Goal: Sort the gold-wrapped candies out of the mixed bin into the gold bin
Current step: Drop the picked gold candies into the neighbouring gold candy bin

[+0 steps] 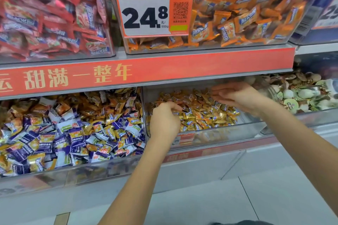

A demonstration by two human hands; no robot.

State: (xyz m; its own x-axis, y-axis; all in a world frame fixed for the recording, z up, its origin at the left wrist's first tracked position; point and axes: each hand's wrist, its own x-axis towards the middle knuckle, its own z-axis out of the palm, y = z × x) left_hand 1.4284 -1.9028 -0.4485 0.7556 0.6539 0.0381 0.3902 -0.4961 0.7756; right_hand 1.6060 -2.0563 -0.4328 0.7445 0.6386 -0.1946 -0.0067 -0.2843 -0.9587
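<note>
Gold-wrapped candies (206,113) are piled in the gold bin (228,133), a clear plastic bin on the lower shelf, right of the middle. Both hands are seen over this bin. The left hand (164,118) is held at the near left corner of the pile, its fingers (173,108) curled down among the wrappers; whether a candy is pinched between them cannot be told, since the fingertips are hidden. The right hand (237,95) is held above the far right part of the pile, blurred, its fingers (219,95) stretched out flat and apart, and nothing is gripped by it. Just left of the gold bin, touching it wall to wall, the mixed bin (73,168) is filled with blue, white and gold wrappers (64,133). A red shelf strip (164,67) with gold lettering is fixed above both bins. On the upper shelf, a bin of orange candies (247,16) is fronted by a price tag (153,11), and a bin of red candies (51,20) is set to its left.
</note>
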